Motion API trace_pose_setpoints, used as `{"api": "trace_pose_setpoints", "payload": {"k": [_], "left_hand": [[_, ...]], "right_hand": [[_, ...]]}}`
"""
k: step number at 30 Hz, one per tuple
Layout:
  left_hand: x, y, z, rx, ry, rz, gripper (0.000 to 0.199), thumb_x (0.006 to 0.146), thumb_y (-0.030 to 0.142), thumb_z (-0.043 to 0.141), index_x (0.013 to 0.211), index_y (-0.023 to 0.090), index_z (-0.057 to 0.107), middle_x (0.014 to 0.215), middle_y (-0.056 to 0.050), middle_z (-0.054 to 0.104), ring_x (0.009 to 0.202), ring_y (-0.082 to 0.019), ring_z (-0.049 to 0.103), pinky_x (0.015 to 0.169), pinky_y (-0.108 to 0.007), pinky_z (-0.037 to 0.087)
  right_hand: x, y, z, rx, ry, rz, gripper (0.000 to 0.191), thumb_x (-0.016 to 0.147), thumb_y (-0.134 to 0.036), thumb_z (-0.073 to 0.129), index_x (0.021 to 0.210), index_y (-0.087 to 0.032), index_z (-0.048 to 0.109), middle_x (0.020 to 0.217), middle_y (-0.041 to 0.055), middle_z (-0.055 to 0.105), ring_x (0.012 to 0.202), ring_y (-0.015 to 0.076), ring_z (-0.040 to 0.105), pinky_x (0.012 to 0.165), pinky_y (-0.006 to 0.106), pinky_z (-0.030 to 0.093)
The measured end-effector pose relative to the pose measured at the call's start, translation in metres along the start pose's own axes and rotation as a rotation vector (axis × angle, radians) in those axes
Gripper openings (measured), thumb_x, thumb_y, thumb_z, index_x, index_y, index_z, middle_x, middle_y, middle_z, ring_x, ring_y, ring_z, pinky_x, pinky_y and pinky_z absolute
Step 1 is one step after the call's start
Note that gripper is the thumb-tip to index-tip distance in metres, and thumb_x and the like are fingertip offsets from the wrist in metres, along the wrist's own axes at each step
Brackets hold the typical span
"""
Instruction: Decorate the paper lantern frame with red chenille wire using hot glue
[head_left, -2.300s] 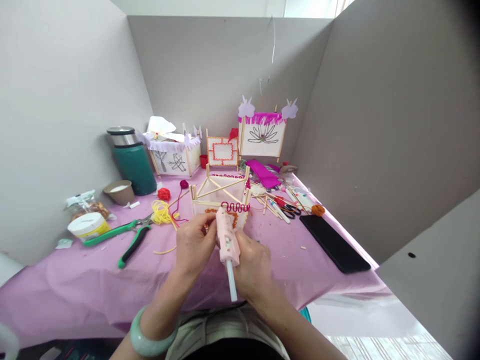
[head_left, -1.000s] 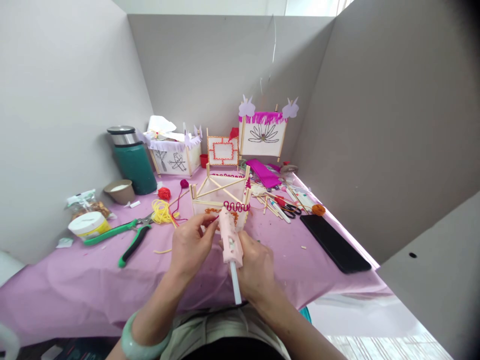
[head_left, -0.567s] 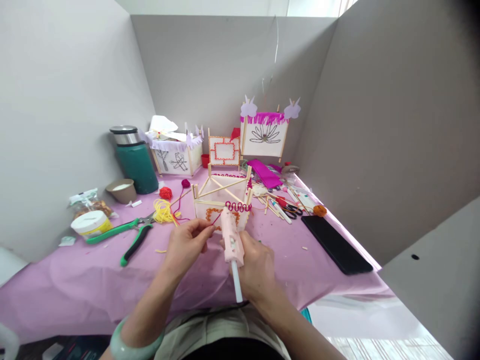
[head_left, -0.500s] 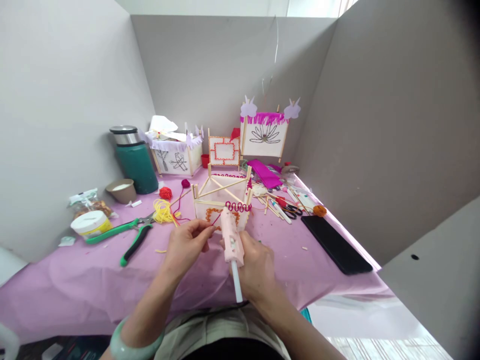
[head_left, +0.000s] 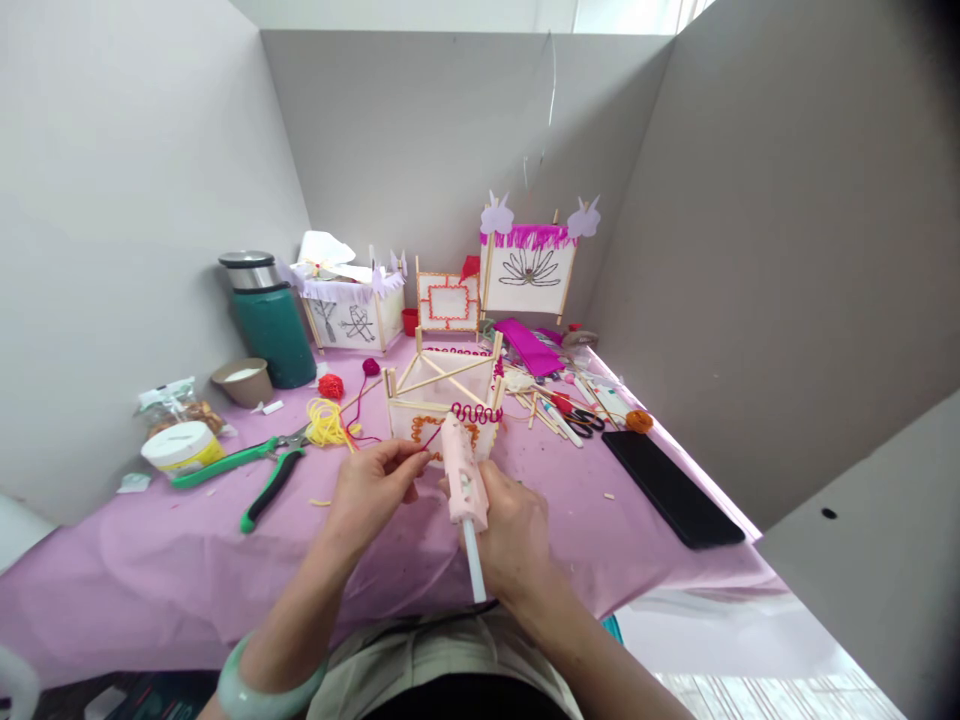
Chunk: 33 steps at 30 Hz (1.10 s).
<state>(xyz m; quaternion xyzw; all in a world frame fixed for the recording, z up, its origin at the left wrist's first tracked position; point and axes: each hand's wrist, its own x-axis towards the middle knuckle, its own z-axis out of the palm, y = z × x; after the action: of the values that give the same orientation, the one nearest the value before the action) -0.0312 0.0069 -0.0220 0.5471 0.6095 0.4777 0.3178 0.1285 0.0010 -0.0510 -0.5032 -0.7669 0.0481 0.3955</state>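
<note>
My right hand (head_left: 511, 525) grips a pink hot glue gun (head_left: 463, 480) with a white glue stick jutting from its back. The gun's nozzle end points at the front panel of a small wooden-stick frame (head_left: 442, 380) with white sides. Wavy magenta yarn (head_left: 476, 412) runs along the panel's upper edge, and orange yarn trim (head_left: 427, 424) lies below it. Between thumb and forefinger, my left hand (head_left: 382, 475) pinches the dark magenta yarn (head_left: 432, 438), which leads up to the panel behind the gun. The nozzle tip itself is hard to make out.
Green-handled pliers (head_left: 247, 460), yellow yarn (head_left: 327, 422) and a teal bottle (head_left: 274, 335) are on the left. Toward the right lie black scissors (head_left: 585, 420), loose sticks and a black phone (head_left: 671, 490). Decorated white lantern-like boxes (head_left: 349, 315) stand behind, against grey partitions.
</note>
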Motion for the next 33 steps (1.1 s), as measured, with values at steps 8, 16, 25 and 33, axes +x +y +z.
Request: {"api": "trace_pose_setpoints", "payload": {"k": [8,16,25,33], "left_hand": [[0.011,0.021,-0.010,0.201,0.153,0.256,0.022,0.080,0.035,0.060,0.087,0.019,0.075,0.076,-0.002,0.073,0.067,-0.014,0.063,0.061,-0.023,0.047],[0.030,0.049,-0.010,0.425,0.258,0.370,0.021,0.078,0.032,0.060,0.085,0.021,0.077,0.061,0.002,0.068,0.058,-0.013,0.058,0.055,-0.023,0.040],[0.044,0.067,-0.007,0.589,0.158,0.365,0.019,0.075,0.033,0.060,0.080,0.026,0.078,0.059,0.001,0.069,0.055,-0.015,0.058,0.052,-0.025,0.034],[0.045,0.069,-0.012,0.655,0.086,0.380,0.019,0.073,0.031,0.059,0.072,0.025,0.077,0.053,0.002,0.065,0.049,-0.013,0.052,0.050,-0.025,0.032]], "right_hand": [[0.000,-0.001,-0.002,0.033,-0.029,-0.027,0.026,0.086,-0.039,0.046,0.077,-0.018,0.058,0.064,0.0039,0.066,0.054,0.0186,0.060,0.052,0.026,0.031],[0.000,0.001,-0.001,-0.002,-0.005,-0.040,0.023,0.081,-0.036,0.046,0.072,-0.018,0.056,0.056,0.0027,0.061,0.049,0.0184,0.056,0.049,0.027,0.024],[0.000,0.002,-0.002,0.013,-0.006,-0.050,0.024,0.081,-0.037,0.044,0.074,-0.018,0.058,0.058,0.0032,0.062,0.048,0.0173,0.054,0.048,0.027,0.024],[-0.003,0.001,-0.004,0.090,-0.055,-0.016,0.032,0.085,-0.043,0.043,0.077,-0.018,0.059,0.065,0.0060,0.065,0.057,0.0188,0.061,0.054,0.026,0.033]]}}
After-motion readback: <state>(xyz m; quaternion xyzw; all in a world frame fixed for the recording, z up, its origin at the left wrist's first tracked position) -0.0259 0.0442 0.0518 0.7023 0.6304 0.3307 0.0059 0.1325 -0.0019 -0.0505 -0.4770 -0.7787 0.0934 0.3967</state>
